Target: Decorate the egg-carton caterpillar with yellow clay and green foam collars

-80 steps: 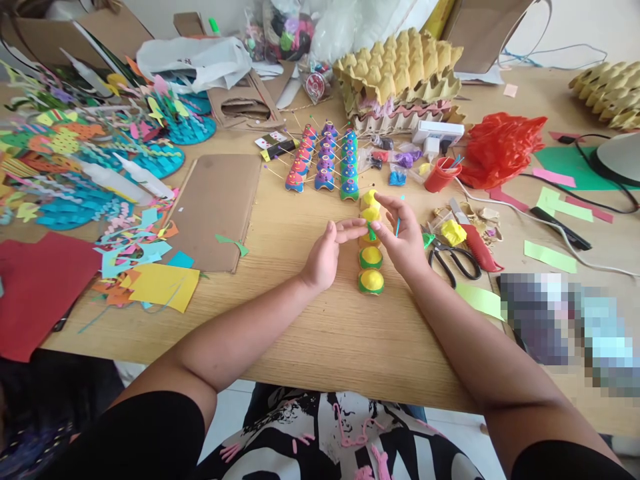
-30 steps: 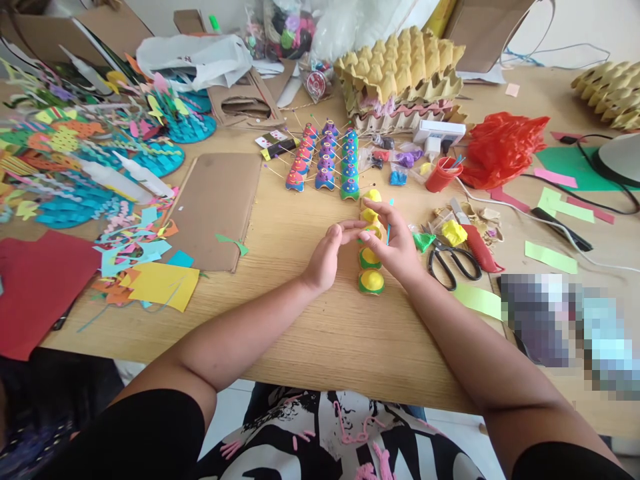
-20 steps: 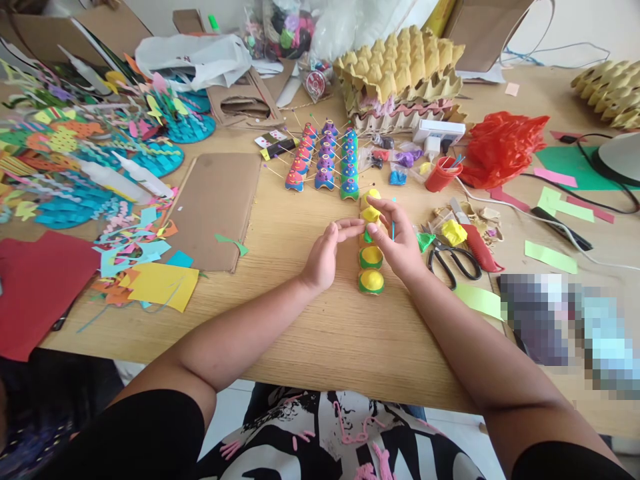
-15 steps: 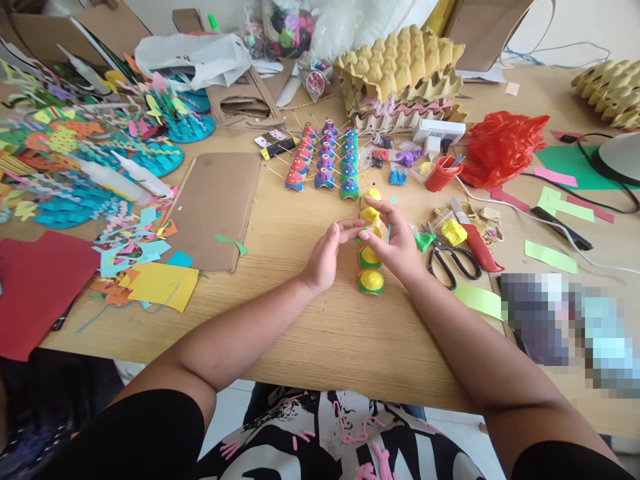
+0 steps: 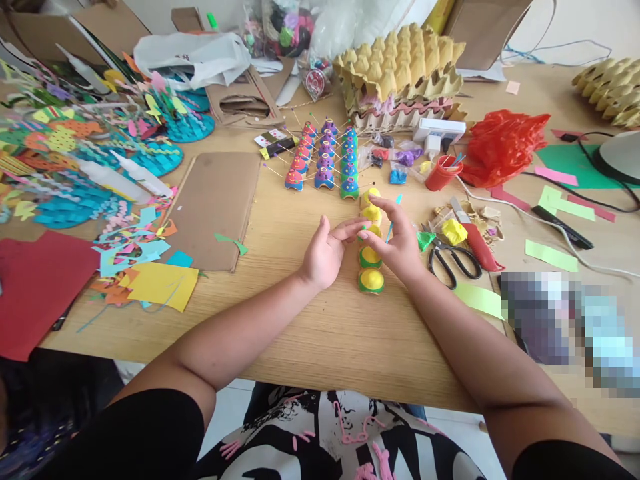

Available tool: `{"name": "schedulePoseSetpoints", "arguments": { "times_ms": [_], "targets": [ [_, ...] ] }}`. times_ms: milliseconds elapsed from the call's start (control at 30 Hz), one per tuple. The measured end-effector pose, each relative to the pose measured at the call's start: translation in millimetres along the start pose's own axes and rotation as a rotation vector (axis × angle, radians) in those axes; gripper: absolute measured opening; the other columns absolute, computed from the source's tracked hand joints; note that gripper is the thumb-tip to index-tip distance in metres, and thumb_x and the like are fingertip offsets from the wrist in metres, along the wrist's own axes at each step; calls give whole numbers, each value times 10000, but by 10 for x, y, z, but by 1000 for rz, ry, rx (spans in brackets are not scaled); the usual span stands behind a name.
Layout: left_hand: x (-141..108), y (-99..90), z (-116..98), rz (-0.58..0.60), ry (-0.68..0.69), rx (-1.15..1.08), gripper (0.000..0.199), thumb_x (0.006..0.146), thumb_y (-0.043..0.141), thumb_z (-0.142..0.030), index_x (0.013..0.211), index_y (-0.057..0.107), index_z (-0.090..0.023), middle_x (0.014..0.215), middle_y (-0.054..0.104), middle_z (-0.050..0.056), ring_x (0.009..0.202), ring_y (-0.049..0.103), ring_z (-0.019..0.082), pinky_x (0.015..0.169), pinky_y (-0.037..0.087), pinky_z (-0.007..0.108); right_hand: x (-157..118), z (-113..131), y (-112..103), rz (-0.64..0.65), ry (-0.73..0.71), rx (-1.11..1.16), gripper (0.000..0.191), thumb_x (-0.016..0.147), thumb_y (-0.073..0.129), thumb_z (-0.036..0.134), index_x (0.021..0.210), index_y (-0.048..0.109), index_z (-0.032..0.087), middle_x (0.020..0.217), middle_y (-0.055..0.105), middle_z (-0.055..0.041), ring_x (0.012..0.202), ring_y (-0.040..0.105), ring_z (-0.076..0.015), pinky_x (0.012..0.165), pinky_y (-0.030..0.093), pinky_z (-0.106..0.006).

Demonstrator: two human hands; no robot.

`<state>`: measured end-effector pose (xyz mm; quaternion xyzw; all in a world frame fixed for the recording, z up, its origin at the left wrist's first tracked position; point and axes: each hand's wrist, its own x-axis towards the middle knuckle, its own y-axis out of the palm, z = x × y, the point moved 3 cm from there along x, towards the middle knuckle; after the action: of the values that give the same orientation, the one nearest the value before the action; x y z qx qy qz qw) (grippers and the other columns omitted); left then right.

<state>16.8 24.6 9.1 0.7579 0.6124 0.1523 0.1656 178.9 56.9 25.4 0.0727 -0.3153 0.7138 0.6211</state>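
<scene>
My left hand reaches in from the left, fingers stretched out and thumb raised apart from them. Its fingertips meet the thumb of my right hand at a tiny piece of green clay. A thin blue stick pokes up by the right hand's fingers and seems held there; its grip is partly hidden. Beneath both hands lies a row of egg-carton cups with yellow clay domes and green rims, its middle partly covered. Beyond it stand red, purple and blue-green egg-carton caterpillars with pins sticking out.
Black-handled scissors, a red-handled knife and yellow clay lie right of my hands. A red cup stands farther back near a red plastic bag. Cardboard and paper scraps lie left; egg trays are stacked behind.
The blue stick has tilted, its top shifting right. My left thumb has moved left, away from its fingers. The fingertips still meet at the green piece.
</scene>
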Motion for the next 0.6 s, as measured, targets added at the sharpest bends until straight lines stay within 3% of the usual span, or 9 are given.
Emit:
{"name": "schedulePoseSetpoints", "arguments": {
  "times_ms": [300,600],
  "targets": [
    [13,-4,-22,-17,-66,-94,931,984,149,-846,939,866,-253,1333,795,63,1534,526,343,1272,428,550,16,-76,-55,-44,34,14,716,795,835,684,1371,647,302,1465,705,-121,1450,613,-338,1296,425,-576],
    [22,-20,-17,-49,-114,-145,923,979,175,-855,929,867,-245,1342,793,68,1534,525,341,1299,391,528,42,-103,-69,-63,63,21,694,804,828,684,1360,657,306,1452,709,-110,1421,623,-320,1272,444,-551]
  ]
}}
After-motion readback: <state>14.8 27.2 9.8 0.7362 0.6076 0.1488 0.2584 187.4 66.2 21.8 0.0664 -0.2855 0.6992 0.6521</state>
